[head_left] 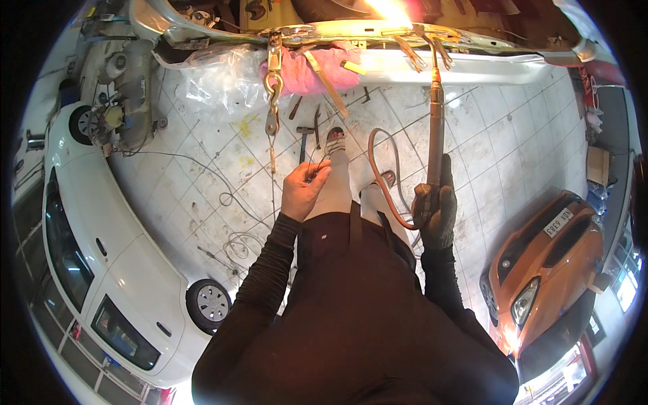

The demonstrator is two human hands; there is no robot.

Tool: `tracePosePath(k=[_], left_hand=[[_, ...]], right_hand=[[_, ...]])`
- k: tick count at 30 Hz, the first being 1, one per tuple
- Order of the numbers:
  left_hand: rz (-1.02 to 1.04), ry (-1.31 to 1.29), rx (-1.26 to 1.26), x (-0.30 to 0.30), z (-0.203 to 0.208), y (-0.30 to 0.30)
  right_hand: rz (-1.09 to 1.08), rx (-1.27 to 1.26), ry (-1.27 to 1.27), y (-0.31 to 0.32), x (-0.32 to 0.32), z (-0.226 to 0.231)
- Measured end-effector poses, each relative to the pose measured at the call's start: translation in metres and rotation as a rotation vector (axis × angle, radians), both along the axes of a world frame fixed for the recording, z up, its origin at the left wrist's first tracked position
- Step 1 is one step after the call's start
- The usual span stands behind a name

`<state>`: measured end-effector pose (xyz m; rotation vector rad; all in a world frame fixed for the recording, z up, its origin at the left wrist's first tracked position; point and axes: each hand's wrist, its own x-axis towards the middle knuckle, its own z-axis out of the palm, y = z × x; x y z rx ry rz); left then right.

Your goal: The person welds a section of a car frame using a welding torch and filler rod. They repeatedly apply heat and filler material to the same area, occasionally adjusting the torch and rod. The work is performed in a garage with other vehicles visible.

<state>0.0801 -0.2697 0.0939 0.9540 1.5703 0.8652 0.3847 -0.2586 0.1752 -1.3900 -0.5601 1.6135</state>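
Right grip (435, 212) (dark glove on that one) is wrapped round the handle of a torch (437, 128), held close to upright in view. Torch is out ahead of the person, thin neck up at the metal edge of a vehicle body (472, 65). Brown hose (376, 162) loops down beside the right grip, on its left.

Left grip (302, 192) is ungloved, fingers curled, well apart from the torch. Thin dark bit at the fingertips; too small to identify, can't tell if it's actually held.

Further out: bright glare (388, 9) at the body, left of the torch neck. Metal hook (273, 86) hangs in front of the body edge, pink cloth (307, 75) just right of it, clear plastic sheet (216, 84) to its left. Hammer (304, 144) on the tiled floor (496, 125). White car (128, 263) far left, orange car (550, 260) far right.
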Motion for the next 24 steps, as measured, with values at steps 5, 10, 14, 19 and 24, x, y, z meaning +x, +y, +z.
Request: tracePosePath(k=[5, 10, 14, 19, 24], left_hand=[[0.024, 0.085, -0.088, 0.036, 0.022, -0.063], [0.092, 0.173, -0.029, 0.063, 0.026, -0.124], [0.147, 0.223, -0.028, 0.07, 0.041, -0.157], [0.239, 0.307, 0.009, 0.053, 0.061, -0.171], [0.28, 0.284, 0.059, 0.018, 0.065, -0.163]], right_hand=[[-0.051, 0.038, 0.047, -0.047, 0.052, 0.018], [-0.036, 0.174, 0.027, -0.083, 0.104, 0.012], [-0.103, 0.174, 0.167, -0.106, 0.122, 0.019], [-0.159, 0.188, 0.223, -0.12, 0.13, 0.026], [-0.123, 0.206, 0.089, -0.125, 0.115, 0.033]])
